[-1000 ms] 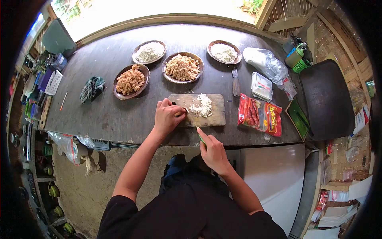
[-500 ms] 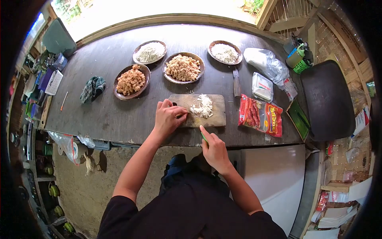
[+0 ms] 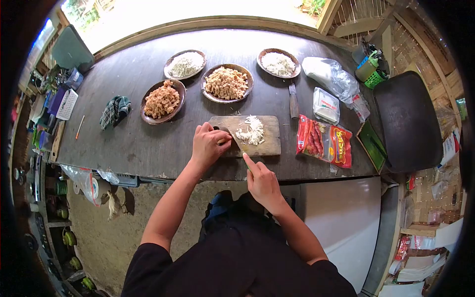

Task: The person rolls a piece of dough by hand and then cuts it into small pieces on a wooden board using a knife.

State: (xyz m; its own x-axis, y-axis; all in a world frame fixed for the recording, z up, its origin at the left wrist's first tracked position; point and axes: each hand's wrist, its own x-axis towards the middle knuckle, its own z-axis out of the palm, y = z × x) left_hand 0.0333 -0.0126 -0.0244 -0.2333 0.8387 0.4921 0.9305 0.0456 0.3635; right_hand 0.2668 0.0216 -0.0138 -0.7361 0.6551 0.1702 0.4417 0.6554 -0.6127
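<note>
My right hand (image 3: 264, 185) is closed around the green handle of a knife (image 3: 235, 142), index finger stretched along it. The dark blade lies slanted across the left part of a wooden cutting board (image 3: 270, 144), right beside the fingertips of my left hand (image 3: 209, 144). Those left fingers are bent and pressed together at the board's left end; whatever they hold is hidden. A loose heap of thin white shreds (image 3: 252, 131) rests on the board, to the right of the blade.
Behind the board stand bowls of brown pieces (image 3: 162, 99), tan pieces (image 3: 226, 83) and white shreds (image 3: 186, 65), (image 3: 278, 64). To the right lie a second knife (image 3: 294, 105), red sausage packets (image 3: 324, 142) and plastic bags (image 3: 336, 81). A checked cloth (image 3: 115, 112) is at left.
The knife has moved left and up, its blade now against the left fingertips. My right hand moved with it; my left hand has stayed nearly in place.
</note>
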